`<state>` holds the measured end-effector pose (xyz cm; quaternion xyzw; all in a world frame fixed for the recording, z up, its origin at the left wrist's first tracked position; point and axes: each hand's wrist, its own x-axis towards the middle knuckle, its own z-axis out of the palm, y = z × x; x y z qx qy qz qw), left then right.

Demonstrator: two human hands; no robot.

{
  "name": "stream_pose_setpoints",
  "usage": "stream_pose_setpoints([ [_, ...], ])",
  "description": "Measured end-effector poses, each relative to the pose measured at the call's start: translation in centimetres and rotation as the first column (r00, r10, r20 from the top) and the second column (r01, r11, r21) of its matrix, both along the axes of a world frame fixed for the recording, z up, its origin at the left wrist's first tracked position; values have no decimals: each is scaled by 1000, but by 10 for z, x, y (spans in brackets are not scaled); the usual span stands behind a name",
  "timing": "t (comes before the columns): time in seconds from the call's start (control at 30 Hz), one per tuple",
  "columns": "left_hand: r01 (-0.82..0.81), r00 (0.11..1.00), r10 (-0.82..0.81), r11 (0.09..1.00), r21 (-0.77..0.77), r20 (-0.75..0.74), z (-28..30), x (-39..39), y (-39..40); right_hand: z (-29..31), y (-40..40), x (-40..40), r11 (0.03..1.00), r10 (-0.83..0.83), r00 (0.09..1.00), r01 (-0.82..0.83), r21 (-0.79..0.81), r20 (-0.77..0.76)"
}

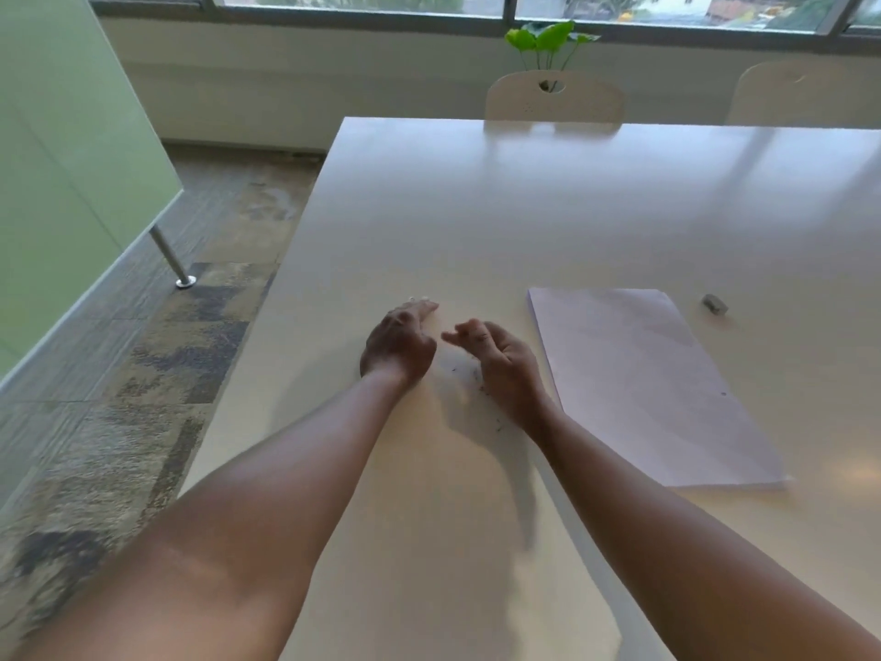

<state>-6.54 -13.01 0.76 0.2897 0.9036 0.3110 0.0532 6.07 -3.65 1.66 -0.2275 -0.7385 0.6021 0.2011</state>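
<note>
Both my hands hover just over a white table (596, 198), close together near its left side. My left hand (398, 345) is held edge-on with its fingers loosely extended and holds nothing. A short gap to its right, my right hand (496, 357) has its fingers loosely curled toward the left hand and is also empty. Small dark crumbs (469, 374) lie scattered on the table between and below the hands. A white sheet of paper (643, 379) lies flat just right of my right hand. A small grey eraser (715, 303) sits beyond the paper's far right corner.
The table's left edge runs beside patterned carpet (157, 374). Two pale chairs (555, 100) stand at the far side, with a green plant (548, 40) behind them under the window. A green partition (62, 150) on a metal leg stands to the left.
</note>
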Motion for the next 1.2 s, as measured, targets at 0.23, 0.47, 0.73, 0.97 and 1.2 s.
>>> stream_pose_setpoints([
  [0.23,-28,999,28,1000,6,23,0,6,-9,5,-2,2,904,-43,937,-110,412,347],
  [0.47,-12,1000,12,1000,-3,12,2,4,-8,-1,-9,5,986,-4,996,-11,168,85],
  [0.73,156,987,-153,987,-48,53,15,-24,-28,5,-9,2,921,122,938,-229,316,324],
  [0.97,53,996,-55,998,-23,-77,5,-39,-47,6,-10,-9,934,97,961,-177,309,258],
  [1.2,55,994,-59,998,-40,-95,-7,-46,-49,7,-32,-6,912,202,944,-278,301,261],
])
